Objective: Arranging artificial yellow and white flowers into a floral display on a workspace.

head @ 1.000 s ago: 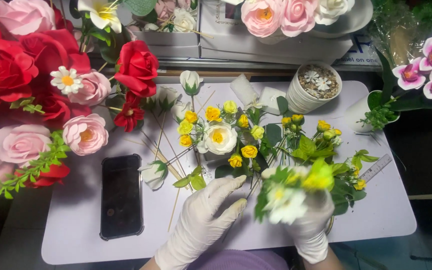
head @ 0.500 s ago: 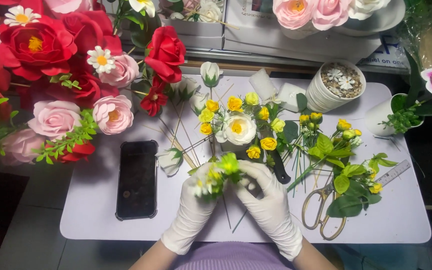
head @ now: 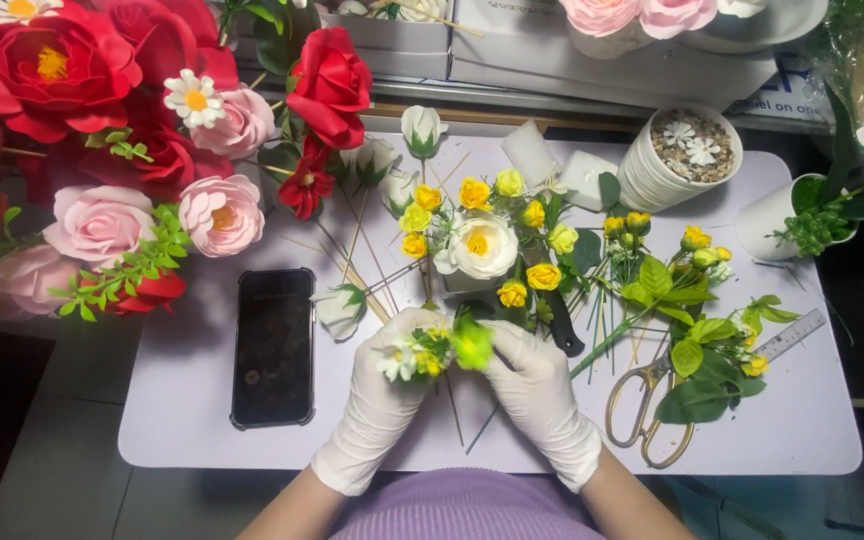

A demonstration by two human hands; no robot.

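- Both gloved hands meet near the middle of the pale mat [head: 802,440]. The left hand [head: 377,390] is closed around a small flower sprig [head: 432,350] of white and yellow blooms with a blurred green tip; the right hand [head: 537,385] is curled against the sprig's right end — it seems to pinch the stem, though blur hides the fingertips.
- The sprig is held just above the mat, in front of a small cream-and-yellow arrangement [head: 480,245] that stands just beyond the hands, already filled with several blooms.
- Left to be used, by the look of it — loose yellow-bud stems with leaves [head: 687,310] on the right, white buds on sticks [head: 342,305] to the left.
- Gold scissors [head: 647,400] lie unheld at the right; a dark phone [head: 274,345] lies at the left.
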